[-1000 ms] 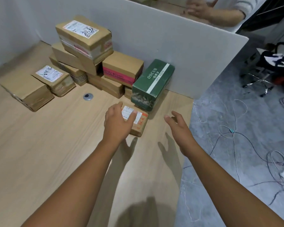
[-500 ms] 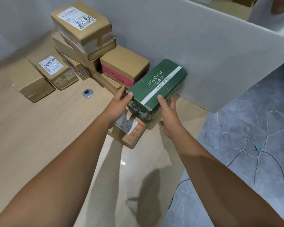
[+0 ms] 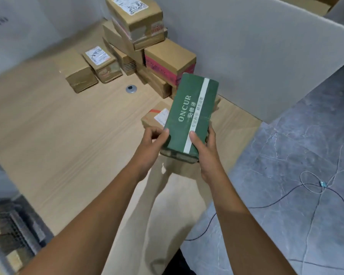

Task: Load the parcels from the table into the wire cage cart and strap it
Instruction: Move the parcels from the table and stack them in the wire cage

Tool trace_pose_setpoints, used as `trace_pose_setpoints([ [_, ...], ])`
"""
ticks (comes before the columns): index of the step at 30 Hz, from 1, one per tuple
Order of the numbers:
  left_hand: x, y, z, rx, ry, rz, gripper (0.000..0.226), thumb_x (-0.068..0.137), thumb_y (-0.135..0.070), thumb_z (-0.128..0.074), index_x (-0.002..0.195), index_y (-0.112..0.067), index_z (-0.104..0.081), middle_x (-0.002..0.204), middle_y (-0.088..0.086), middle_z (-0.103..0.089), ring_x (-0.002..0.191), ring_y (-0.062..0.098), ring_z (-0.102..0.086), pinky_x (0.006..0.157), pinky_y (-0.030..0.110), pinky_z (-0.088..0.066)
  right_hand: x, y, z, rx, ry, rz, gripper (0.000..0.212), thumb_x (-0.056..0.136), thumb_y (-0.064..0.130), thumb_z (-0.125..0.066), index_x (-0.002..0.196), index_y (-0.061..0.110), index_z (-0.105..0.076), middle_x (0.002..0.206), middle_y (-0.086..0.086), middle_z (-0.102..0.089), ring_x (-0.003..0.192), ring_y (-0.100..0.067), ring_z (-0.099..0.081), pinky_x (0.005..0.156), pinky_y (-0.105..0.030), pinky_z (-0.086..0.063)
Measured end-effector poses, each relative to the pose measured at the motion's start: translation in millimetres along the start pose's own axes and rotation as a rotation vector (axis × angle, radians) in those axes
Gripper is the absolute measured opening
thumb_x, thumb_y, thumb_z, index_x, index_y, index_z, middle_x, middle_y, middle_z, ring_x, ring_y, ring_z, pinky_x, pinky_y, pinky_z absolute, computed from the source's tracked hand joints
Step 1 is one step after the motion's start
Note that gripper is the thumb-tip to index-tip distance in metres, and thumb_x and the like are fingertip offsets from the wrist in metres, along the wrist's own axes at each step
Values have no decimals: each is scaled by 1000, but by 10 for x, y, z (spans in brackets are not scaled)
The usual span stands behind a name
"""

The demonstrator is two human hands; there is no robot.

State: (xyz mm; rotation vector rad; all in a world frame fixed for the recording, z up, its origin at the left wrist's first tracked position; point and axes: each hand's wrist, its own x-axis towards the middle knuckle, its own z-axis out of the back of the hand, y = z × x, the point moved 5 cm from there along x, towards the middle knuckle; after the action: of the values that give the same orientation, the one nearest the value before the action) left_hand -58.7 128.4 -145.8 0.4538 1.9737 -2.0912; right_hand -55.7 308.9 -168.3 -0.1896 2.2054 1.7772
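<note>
A green box (image 3: 193, 108) with a white stripe and the word ONCUR is lifted above the wooden table (image 3: 68, 139). My left hand (image 3: 151, 147) grips its near left corner and my right hand (image 3: 205, 153) grips its near right side, thumb on top. Under it a small brown parcel (image 3: 155, 118) with a white and red label lies flat on the table. Several brown parcels (image 3: 147, 44) are stacked in the far corner. Two low parcels (image 3: 91, 68) sit to their left. At the bottom left edge the wire cage cart (image 3: 10, 235) shows, with parcels inside it.
A grey partition panel (image 3: 256, 56) stands along the table's far and right side. A round metal cable grommet (image 3: 131, 89) is set in the tabletop. On the right the grey floor (image 3: 296, 155) carries loose thin cables.
My left hand left the small labelled parcel. Both hands took hold of the green box, lifted it off the stack and pulled it toward me.
</note>
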Motion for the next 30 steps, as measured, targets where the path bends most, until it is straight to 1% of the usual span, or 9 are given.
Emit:
trace_pose_setpoints([
  [4, -1067, 345, 386, -75, -123, 14, 55, 77, -75, -65, 125, -52, -53, 133, 10, -57, 120, 24, -64, 104, 48, -52, -899, -177, -330, -108, 188, 26, 80, 81, 53, -83, 149, 54, -41, 146, 12, -58, 129, -12, -63, 100, -38, -58],
  [9, -2400, 858, 1105, -340, -358, -56, 52, 72, -67, -72, 116, -47, -50, 136, 5, -59, 119, 20, -66, 90, 38, -56, -1900, -433, -1136, -218, 504, -47, 73, 89, 42, -76, 152, 44, -40, 143, 3, -61, 122, -15, -68, 96, -34, -59],
  [13, -3450, 1237, 1661, -497, -537, -180, 48, 75, -56, -75, 116, -57, -50, 139, 6, -60, 119, 19, -67, 84, 32, -57, -2754, -747, -1887, -297, 658, -116, 76, 78, 60, -77, 145, 50, -43, 142, 3, -58, 120, -14, -69, 100, -43, -57],
  [15, -3928, 1439, 1891, -540, -595, -229, 63, 81, -51, -75, 132, -67, -43, 145, -6, -57, 124, 13, -65, 88, 30, -59, -3148, -915, -2247, -326, 743, -140, 78, 75, 65, -77, 144, 49, -44, 142, 3, -59, 119, -13, -69, 101, -44, -56],
  [17, -4361, 1636, 2092, -572, -638, -246, 79, 87, -46, -73, 150, -63, -30, 153, -13, -51, 130, 10, -61, 99, 35, -56, -3512, -1076, -2576, -357, 819, -160, 80, 73, 69, -78, 143, 49, -46, 142, 1, -61, 119, -13, -69, 103, -45, -56],
  [19, -4754, 1819, 2314, -599, -705, -262, 83, 88, -43, -73, 154, -61, -24, 157, -12, -49, 133, 13, -60, 106, 41, -52, -3840, -1251, -2870, -384, 887, -176, 81, 70, 73, -80, 141, 51, -47, 139, 1, -63, 118, -14, -70, 102, -43, -56],
  [24, -5431, 2141, 2791, -645, -857, -282, 92, 84, -47, -76, 158, -54, -22, 149, -13, -58, 132, 16, -61, 106, 41, -54, -4417, -1620, -3512, -458, 1082, -221, 60, 73, 70, -83, 124, 69, -51, 133, 18, -69, 122, -11, -68, 100, -40, -55],
  [28, -5518, 2281, 3029, -660, -963, -280, 95, 85, -52, -73, 158, -57, -14, 151, -19, -54, 135, 10, -58, 107, 38, -52, -4452, -1804, -3980, -514, 1192, -244, 90, 72, 67, -86, 149, 55, -41, 156, 7, -48, 133, -12, -60, 114, -45, -46],
  [30, -5474, 2300, 3178, -657, -1018, -284, 93, 86, -53, -72, 156, -62, -12, 157, -17, -48, 137, 10, -55, 107, 37, -51, -4386, -1866, -4250, -553, 1220, -217, 90, 69, 67, -87, 147, 54, -44, 155, 3, -48, 132, -14, -61, 113, -45, -48],
])
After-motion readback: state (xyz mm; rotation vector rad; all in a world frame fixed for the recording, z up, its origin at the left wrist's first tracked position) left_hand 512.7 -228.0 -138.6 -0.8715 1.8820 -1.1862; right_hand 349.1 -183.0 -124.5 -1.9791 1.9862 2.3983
